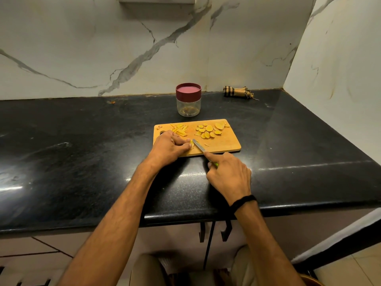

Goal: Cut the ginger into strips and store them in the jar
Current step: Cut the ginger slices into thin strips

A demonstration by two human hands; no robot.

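Head view: ginger piece held at the blade, near edge of board

Nearest: right hand (228,178), black band (243,202) on the wrist, grips the knife (199,145) by its green handle. The index finger is stretched toward the blade.

Blade tip rests on the cutting board (224,144), angled away and to the left, touching the ginger piece (191,143).

Left hand (169,147) lies on the board's near left part. Its fingers (183,142) are curled and pinch the ginger piece just left of the blade.

Beyond the left hand: pile of ginger strips (180,129). To its right, apart from both hands: ginger rounds (208,130), uncut.

Board sits on the black worktop (82,151).

Farther back: jar (188,100), upright, red lid on, with yellowish bits at the bottom. It is well apart from both hands.

At the wall, right of the jar: rolled checked cloth (237,92).
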